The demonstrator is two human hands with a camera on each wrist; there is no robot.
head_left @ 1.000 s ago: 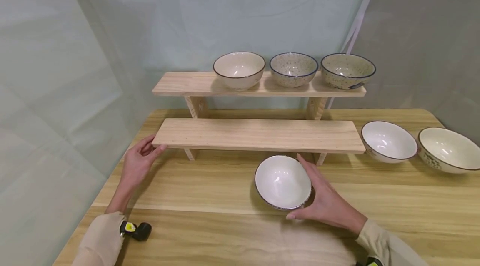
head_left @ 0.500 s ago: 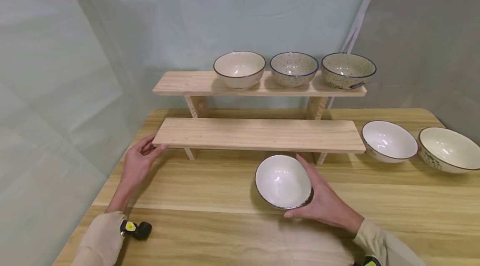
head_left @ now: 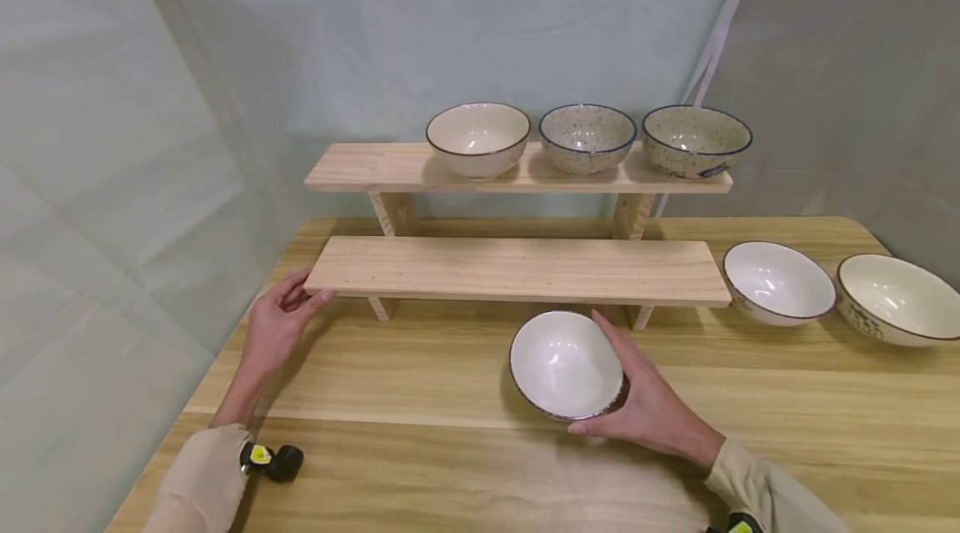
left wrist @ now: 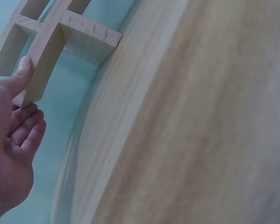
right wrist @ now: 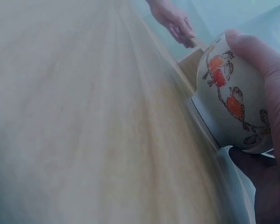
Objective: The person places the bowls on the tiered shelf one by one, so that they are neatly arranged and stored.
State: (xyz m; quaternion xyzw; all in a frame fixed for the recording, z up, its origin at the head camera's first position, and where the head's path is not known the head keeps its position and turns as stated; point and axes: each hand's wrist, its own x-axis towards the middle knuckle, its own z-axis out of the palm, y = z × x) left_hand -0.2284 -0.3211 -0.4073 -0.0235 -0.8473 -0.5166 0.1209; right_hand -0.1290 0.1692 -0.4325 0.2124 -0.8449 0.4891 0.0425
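Note:
In the head view my right hand (head_left: pixel 651 399) grips a white bowl (head_left: pixel 566 364) with a dark rim. The thumb lies along its near side and the fingers round its right side. The bowl is close over the table, in front of the lower shelf board. Orange-red flowers decorate the outside of the bowl (right wrist: pixel 231 95) in the right wrist view. At the far left, my left hand (head_left: pixel 276 331) holds the left end of the lower board of a two-tier wooden shelf (head_left: pixel 517 270). Its thumb lies on the board's edge (left wrist: pixel 39 74) in the left wrist view, with fingers curled below.
On the upper shelf board (head_left: pixel 367 166) stand a cream bowl (head_left: pixel 480 153) and two speckled bowls (head_left: pixel 587 153) with blue rims. Right of the shelf, a white bowl (head_left: pixel 778 287) and a cream bowl (head_left: pixel 896 304) sit on the wooden table (head_left: pixel 420 466).
My right thumb and wrist have shifted slightly left against the bowl. The bowl, the left hand and the shelf stay in place.

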